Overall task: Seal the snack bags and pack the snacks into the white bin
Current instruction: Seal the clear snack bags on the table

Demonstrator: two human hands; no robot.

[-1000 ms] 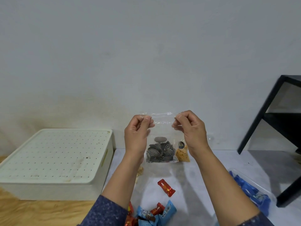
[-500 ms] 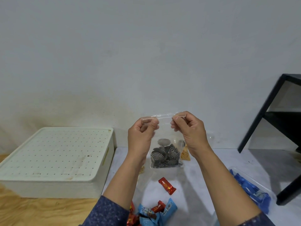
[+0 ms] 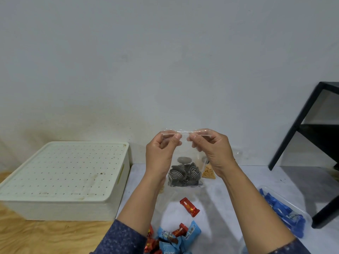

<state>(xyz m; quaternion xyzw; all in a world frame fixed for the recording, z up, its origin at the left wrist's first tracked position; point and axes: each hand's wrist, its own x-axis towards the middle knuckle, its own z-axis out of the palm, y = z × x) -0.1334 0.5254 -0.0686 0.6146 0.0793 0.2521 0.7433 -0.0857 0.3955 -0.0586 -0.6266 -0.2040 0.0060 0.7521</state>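
From the head camera, both hands are raised in front of the grey wall, holding a clear plastic zip-top snack bag [image 3: 185, 162] by its top strip. The left hand [image 3: 160, 155] pinches the strip between thumb and forefinger at the bag's 10 o'clock corner, and the right hand [image 3: 212, 150] pinches it at the 2 o'clock corner, their fingertips almost meeting at the middle of the strip. The bag hangs upright in the air above the pale grey desk [image 3: 238, 182], with dark striped snack pieces [image 3: 184, 174] piled at its bottom. Whether the strip is pressed closed along its length cannot be told. At 9 o'clock from the bag, the white rectangular plastic bin [image 3: 62, 180] sits with its perforated lid on, partly on a wooden surface [image 3: 45, 235]. At 6 o'clock from the bag, a red foil-wrapped candy [image 3: 189, 206] lies alone on the desk, and nearer the lower edge lies a heap of blue and red wrapped snacks [image 3: 172, 239]. At 4 o'clock, a clear plastic tray of blue wrapped snacks [image 3: 282, 213] rests near the desk's edge. Just behind the right wrist an orange triangular snack packet [image 3: 209, 172] shows. A black metal frame [image 3: 310, 143] stands at 3 o'clock.
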